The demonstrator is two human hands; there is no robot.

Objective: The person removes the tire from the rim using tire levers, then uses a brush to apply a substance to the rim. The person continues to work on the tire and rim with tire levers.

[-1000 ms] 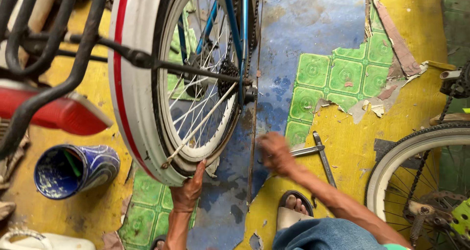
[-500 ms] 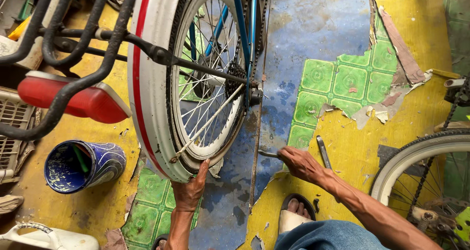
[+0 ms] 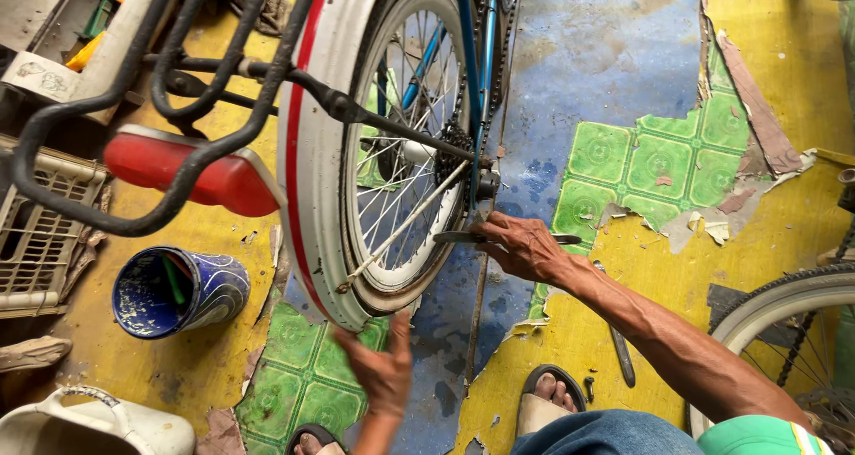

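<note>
I see my right hand (image 3: 525, 246) with its fingers clamped on a flat wrench (image 3: 463, 237), long axis level, its free end pointing left toward the axle nut (image 3: 485, 185) just above. My left hand (image 3: 381, 366), fingers apart, braces the white tyre (image 3: 312, 206) from below.

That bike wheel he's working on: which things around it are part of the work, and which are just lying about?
In use: rear wheel, steadied by the left hand; flat metal tool held in the right hand.

Lying about: blue can, red seat, white jug, second tool on the floor.
</note>
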